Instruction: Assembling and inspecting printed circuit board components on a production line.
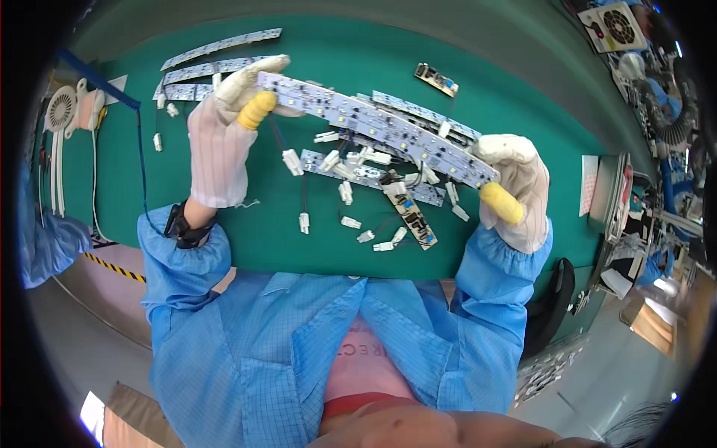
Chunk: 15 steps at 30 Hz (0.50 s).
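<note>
Far out to the left of the left hand a white fan lies on the green table, and a blue coiled cord runs down from there to a black wrist band on the left arm. The left hand wears a white glove with a yellow cap on the thumb. Its fingers are curled shut around the left end of a long light strip, a thin curved board with small white lights in a row. Just behind this hand a few more curved strips lie flat on the table. The held strip is up off the table and stretches between the two hands, slanting down toward the right. Under it, between the hands, sits a messy pile of other strips with dark wires and little white plugs spread around them. A small brown board lies at the near edge of the pile, close to the right hand. A small green board lies alone on the table behind the pile. The right hand also wears a white glove with a yellow thumb cap. It pinches the right end of the same strip, thumb pressed on the near side. Both arms are in blue sleeves. Far to the right of the right hand a grey box with a round fan stands at the table's edge.
</note>
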Tool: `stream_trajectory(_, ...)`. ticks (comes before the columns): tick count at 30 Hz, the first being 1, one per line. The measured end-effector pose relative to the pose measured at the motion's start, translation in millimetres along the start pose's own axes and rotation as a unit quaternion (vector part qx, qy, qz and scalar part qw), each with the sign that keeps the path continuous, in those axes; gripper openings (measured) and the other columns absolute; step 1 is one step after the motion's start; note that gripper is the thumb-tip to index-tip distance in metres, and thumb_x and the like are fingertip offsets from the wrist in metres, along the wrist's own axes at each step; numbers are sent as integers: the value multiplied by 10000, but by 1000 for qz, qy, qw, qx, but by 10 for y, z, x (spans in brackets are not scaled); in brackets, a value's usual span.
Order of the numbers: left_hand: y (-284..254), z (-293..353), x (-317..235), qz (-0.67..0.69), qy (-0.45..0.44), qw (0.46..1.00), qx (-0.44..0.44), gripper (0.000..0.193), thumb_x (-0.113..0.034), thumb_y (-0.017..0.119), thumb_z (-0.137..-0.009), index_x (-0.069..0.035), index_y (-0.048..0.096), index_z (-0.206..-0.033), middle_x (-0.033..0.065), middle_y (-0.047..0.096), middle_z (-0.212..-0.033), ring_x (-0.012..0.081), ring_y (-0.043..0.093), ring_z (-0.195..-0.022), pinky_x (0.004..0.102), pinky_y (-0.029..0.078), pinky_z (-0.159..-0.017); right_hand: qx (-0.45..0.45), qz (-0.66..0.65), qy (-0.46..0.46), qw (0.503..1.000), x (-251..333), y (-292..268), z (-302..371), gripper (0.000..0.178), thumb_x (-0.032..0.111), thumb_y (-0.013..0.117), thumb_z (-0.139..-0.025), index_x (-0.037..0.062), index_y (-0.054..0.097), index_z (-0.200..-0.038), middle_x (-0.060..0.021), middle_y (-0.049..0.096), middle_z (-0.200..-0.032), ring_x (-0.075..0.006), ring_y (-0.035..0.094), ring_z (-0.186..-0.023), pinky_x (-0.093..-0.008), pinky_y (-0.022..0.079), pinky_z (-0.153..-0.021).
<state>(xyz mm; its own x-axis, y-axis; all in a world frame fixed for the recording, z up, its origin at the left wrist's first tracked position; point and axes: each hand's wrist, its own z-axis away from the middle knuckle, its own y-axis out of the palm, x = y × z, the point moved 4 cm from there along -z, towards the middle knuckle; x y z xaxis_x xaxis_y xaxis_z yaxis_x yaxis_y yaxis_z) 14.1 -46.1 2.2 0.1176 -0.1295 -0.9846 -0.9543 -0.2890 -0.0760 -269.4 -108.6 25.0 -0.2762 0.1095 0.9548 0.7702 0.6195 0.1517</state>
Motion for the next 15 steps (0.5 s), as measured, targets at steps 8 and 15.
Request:
stream_trajectory(8,14,86,16,112,26,992,51,566,-351,660,-807,45,524,-1189,127,676,-803,147,638,-764,277,457,-805,-73,134,141,978,48,-133,-59,316,119,569,-832,-3,532,-1121,-106,636,-924,-25,425,-459,-167,275,-388)
stream_trajectory(15,-8,99,12,118,51,990,59,582,-344,678,-790,55,522,-1184,146,669,-910,181,659,-798,270,482,-807,-57,58,141,987,19,-96,-51,344,116,589,-818,-20,516,-1125,-117,636,-905,-29,388,-425,-161,272,-386)
